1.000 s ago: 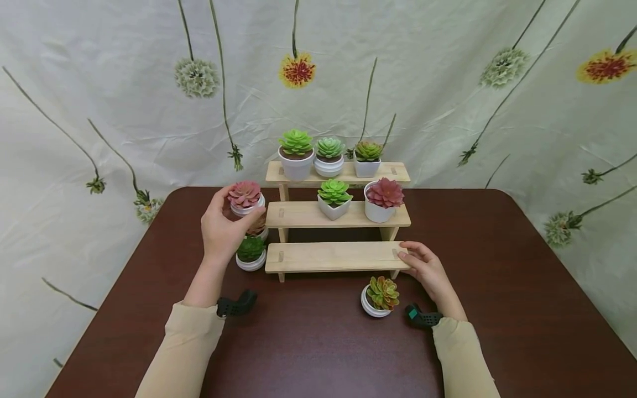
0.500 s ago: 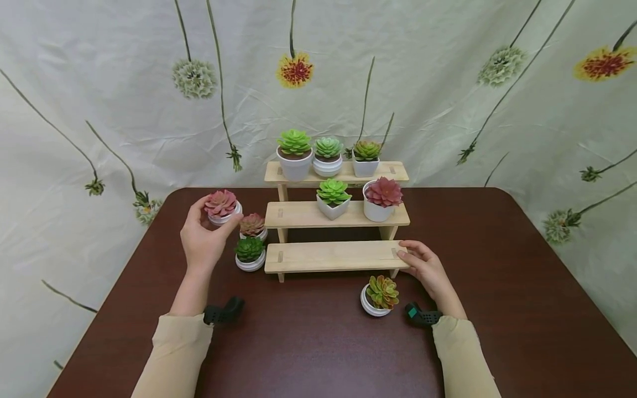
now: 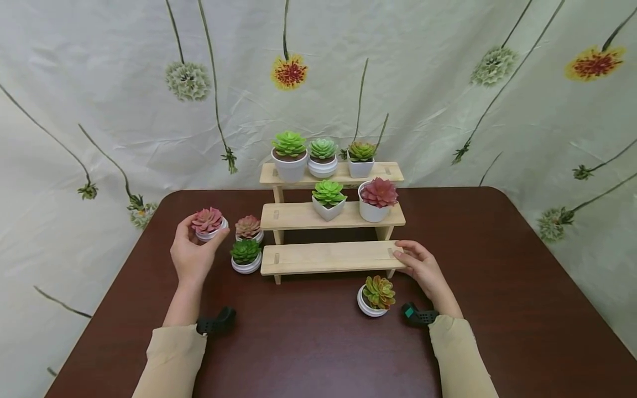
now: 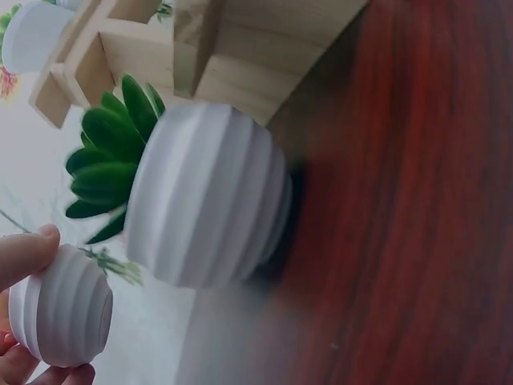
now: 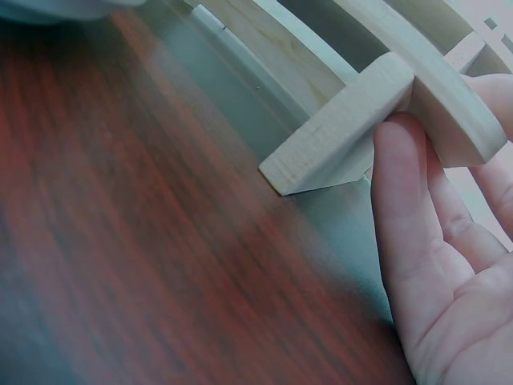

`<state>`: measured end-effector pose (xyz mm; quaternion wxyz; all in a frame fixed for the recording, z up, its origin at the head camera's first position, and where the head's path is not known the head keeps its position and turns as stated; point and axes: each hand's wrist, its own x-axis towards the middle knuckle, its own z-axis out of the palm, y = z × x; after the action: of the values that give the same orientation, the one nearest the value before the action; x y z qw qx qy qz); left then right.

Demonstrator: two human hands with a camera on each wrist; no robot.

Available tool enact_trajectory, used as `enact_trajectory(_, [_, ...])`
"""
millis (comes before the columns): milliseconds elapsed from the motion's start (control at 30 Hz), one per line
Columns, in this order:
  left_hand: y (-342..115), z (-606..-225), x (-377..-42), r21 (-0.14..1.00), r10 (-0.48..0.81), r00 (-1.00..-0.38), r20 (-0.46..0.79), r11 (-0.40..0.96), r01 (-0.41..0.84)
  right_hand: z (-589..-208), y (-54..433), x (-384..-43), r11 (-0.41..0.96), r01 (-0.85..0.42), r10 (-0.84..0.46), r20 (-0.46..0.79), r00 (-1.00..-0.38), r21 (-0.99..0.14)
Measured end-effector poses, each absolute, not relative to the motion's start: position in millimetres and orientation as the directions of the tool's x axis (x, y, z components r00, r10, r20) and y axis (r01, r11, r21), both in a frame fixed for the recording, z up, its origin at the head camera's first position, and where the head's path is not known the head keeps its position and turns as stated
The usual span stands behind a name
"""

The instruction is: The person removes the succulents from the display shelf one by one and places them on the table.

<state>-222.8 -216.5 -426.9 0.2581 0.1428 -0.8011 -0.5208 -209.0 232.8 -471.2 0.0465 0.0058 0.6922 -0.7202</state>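
Backdrop (image 3: 428,110) and surface (image 3: 298,354): flower-printed pale cloth is hung behind dark reddish-brown wood grain.
Left hand (image 3: 193,254): fingers and thumb are curled round a pink potted succulent (image 3: 207,220), parted only by the width of its ribbed white pot (image 4: 72,309).
Handling: the pot is judged light and stiff, perhaps slightly slippery; it is best grasped by the ribbed wall, leaves left unpressed.
Position: it is held left of the wooden stand (image 3: 328,257), apparently above the surface.
Right hand (image 3: 425,271): the lowest step's right end is pinched between thumb and fingers.
Beside the stand: dark green succulent (image 3: 245,251) and dusty pink succulent (image 3: 247,226) are placed left; yellow-orange succulent (image 3: 379,293), in front.
Upper steps: five potted succulents (image 3: 329,193) are borne.
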Motion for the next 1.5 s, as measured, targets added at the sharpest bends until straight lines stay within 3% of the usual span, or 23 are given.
enact_trajectory(733, [-226, -455, -230, 0.937, -0.538, -0.837, 0.099, 0.333, -0.103, -471, 233, -211, -0.018, 0.085, -0.054, -0.084, -0.995, -0.996])
enact_trajectory(1500, [-230, -465, -234, 0.923, -0.480, -0.871, 0.102, 0.373, -0.097, -471, 234, -210, -0.021, 0.078, -0.066, -0.077, -0.995, -0.997])
